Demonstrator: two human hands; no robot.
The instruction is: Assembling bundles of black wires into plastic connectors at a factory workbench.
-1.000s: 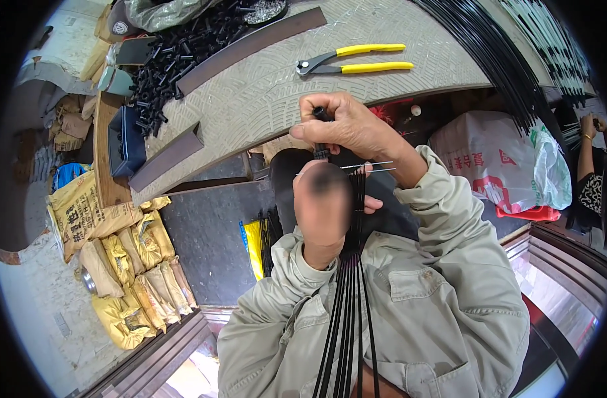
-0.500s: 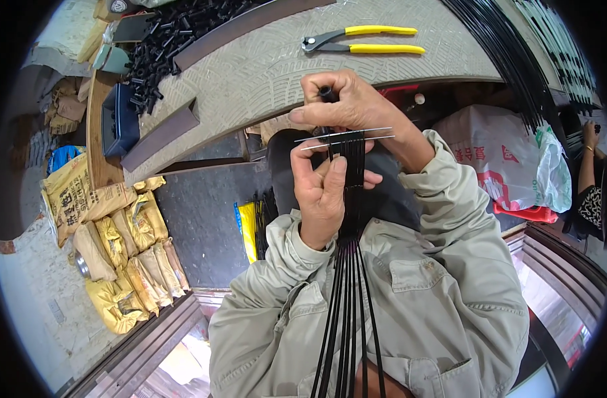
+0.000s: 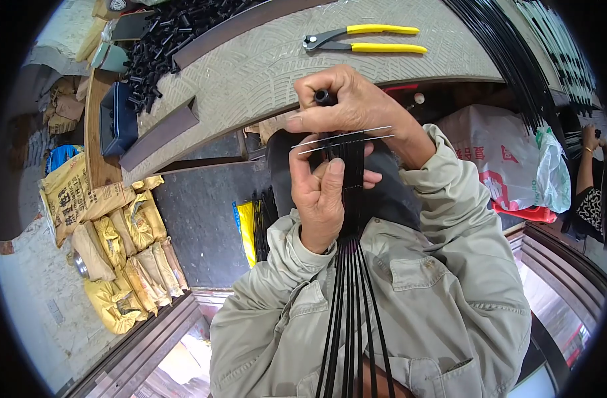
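My left hand (image 3: 319, 199) is closed around a flat woven band of black strands (image 3: 352, 199), its thumb pressed on the front and fingertips showing past the right edge. Long loose strands hang from the band down over my lap. Across the band's upper end lie two thin metal rods (image 3: 376, 132), roughly parallel. Just above them my right hand (image 3: 346, 103) has its fingers curled around a short black tube (image 3: 325, 97), whose round end faces up. Where the tube's lower end meets the strands is hidden by my fingers.
End-cutting pliers (image 3: 383, 48) with yellow handles lie on the curved workbench (image 3: 257, 83). A pile of black tubes (image 3: 174, 43) and a blue bin (image 3: 118, 119) are at its left, long black rods (image 3: 496, 53) at right. Another person's arm (image 3: 587, 162) shows at the far right.
My right hand and the black tube have shifted slightly up and left, and the tube's end now faces up more. My left hand keeps its grip on the band.
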